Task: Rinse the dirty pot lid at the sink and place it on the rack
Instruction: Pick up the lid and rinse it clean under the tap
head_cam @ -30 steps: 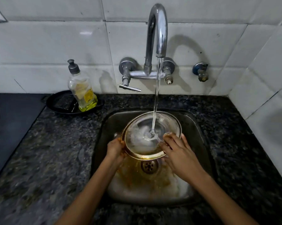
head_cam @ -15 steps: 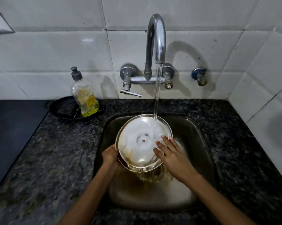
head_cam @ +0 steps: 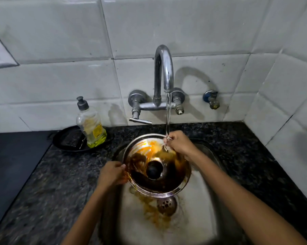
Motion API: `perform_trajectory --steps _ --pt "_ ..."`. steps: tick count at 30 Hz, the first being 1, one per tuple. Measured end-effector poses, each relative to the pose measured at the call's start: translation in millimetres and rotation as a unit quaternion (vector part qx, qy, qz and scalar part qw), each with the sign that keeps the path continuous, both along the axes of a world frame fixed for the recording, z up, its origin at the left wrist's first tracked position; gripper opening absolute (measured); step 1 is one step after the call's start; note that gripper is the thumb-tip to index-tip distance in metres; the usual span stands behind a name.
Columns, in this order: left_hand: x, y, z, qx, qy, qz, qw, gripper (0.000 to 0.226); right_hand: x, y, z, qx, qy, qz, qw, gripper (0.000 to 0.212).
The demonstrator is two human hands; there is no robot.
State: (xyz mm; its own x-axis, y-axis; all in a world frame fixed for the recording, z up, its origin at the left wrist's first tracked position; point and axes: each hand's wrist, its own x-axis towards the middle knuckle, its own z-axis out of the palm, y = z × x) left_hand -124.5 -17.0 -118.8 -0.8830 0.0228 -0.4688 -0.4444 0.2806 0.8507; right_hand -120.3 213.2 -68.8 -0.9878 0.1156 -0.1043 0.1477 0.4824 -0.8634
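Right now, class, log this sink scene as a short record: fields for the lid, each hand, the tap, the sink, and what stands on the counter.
lid: glass pot lid, knob side up, smeared with orange-brown residue, held tilted over the sink
left hand: grips the lid's left rim
right hand: holds the far rim under the stream
tap: chrome faucet, running
sink: steel basin, orange residue around the drain
counter: dish soap bottle on a black tray, left of the sink
rack: not in view

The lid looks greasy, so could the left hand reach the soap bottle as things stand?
Probably yes: the soap bottle stands unobstructed left of the sink, but the left hand must first release the lid.
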Motion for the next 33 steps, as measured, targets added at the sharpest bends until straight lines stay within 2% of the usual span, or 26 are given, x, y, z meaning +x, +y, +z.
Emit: perform_trajectory --steps 3,7,12,16,21,25,27,29,33 --pt "-5 -11 9 -0.027 0.043 -0.001 0.999 0.026 -2 0 4 -0.07 0.007 -0.02 0.997 0.044" --pt "-3 -15 11 -0.059 0.091 -0.062 0.992 0.026 18 22 7 -0.114 -0.001 -0.033 0.993 0.034" --pt "10 13 12 0.002 0.081 -0.14 0.987 0.029 40 70 11 -0.153 -0.002 -0.106 0.982 0.038" --pt "11 31 20 0.035 0.107 -0.173 0.978 0.029 45 92 17 -0.156 0.004 -0.15 0.976 0.032" --pt "14 31 37 0.101 0.161 -0.123 0.974 0.028 29 68 17 -0.171 -0.01 -0.115 0.979 0.036" --pt "17 13 42 0.073 0.213 -0.09 0.97 0.025 13 33 17 -0.181 -0.02 -0.059 0.982 0.04" --pt "19 3 41 0.057 0.223 -0.065 0.971 0.022 8 22 17 -0.185 -0.027 -0.049 0.981 0.035" --pt "19 -5 36 0.036 0.238 -0.053 0.969 0.017 6 19 17 -0.189 -0.034 -0.047 0.98 0.029" --pt "18 -3 22 -0.029 0.234 -0.045 0.971 0.024 15 36 16 -0.187 -0.028 -0.073 0.979 0.031"
